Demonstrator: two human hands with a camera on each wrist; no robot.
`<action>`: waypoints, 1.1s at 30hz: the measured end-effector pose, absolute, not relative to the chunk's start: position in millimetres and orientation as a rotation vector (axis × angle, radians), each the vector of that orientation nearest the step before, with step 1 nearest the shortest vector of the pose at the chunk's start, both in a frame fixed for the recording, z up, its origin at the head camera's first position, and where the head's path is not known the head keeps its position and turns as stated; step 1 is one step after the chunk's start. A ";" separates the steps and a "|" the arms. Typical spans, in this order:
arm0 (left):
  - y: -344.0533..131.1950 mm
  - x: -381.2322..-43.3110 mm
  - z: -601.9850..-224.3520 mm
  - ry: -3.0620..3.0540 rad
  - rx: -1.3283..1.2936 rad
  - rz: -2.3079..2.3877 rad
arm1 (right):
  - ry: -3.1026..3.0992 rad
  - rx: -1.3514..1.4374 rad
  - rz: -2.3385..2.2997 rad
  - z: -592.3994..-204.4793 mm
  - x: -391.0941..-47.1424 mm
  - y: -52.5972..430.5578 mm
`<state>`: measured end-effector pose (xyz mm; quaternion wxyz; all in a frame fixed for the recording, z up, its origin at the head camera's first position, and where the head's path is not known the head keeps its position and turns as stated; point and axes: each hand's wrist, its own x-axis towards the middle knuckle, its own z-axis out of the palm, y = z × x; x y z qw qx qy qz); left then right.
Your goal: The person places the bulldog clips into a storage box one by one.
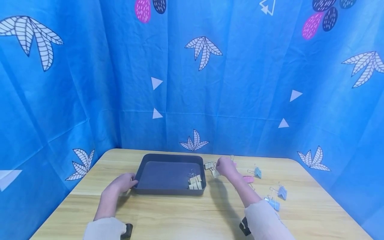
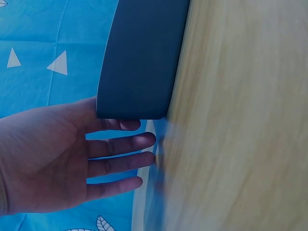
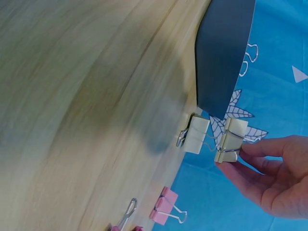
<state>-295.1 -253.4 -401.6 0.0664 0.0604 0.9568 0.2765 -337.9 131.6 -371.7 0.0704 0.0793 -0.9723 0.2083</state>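
Observation:
A dark grey rectangular tray [image 1: 168, 192] lies on the table, with several pale yellow binder clips [image 1: 195, 185] in its right front corner. My left hand [image 1: 122, 183] rests against the tray's left front corner. The left wrist view has its fingers [image 2: 118, 163] nearly straight and spread; the thumb is partly hidden behind the tray wall. To the right of the tray, my right hand [image 1: 227, 166] pinches a pale yellow binder clip [image 3: 232, 140] between thumb and fingers. Another yellow binder clip [image 3: 196, 134] lies between it and the tray.
Pink binder clips [image 1: 248, 179] lie on the table beyond and beside the right forearm. Farther right are a teal clip [image 1: 257, 172] and blue clips [image 1: 282, 192]. A blue patterned curtain [image 1: 192, 100] hangs behind the wooden table [image 1: 168, 213].

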 end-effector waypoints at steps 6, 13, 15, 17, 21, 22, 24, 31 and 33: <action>-252.5 -294.5 -400.0 2.880 0.185 0.831 | -2.912 0.222 0.581 -367.7 -337.3 128.0; -253.2 -295.1 -399.5 2.879 0.200 0.821 | -2.871 0.256 0.616 -362.6 -335.2 122.9; -253.7 -295.3 -399.8 2.881 0.208 0.820 | -2.865 0.255 0.611 -361.6 -335.8 121.2; -253.9 -295.3 -399.9 2.880 0.212 0.824 | -2.870 0.244 0.605 -361.1 -336.5 119.1; -253.8 -295.2 -400.0 2.883 0.208 0.818 | -2.862 0.248 0.625 -360.1 -338.5 114.5; -253.7 -295.3 -399.9 2.883 0.205 0.813 | -2.858 0.251 0.640 -359.9 -338.6 113.2; -253.3 -295.3 -399.7 2.882 0.195 0.807 | -2.851 0.257 0.692 -359.3 -338.8 110.6; -253.3 -295.2 -401.2 2.893 0.211 0.809 | -2.817 0.282 0.709 -362.0 -344.1 105.5; -253.0 -295.0 -401.7 2.893 0.213 0.820 | -2.805 0.289 0.704 -364.2 -345.8 105.0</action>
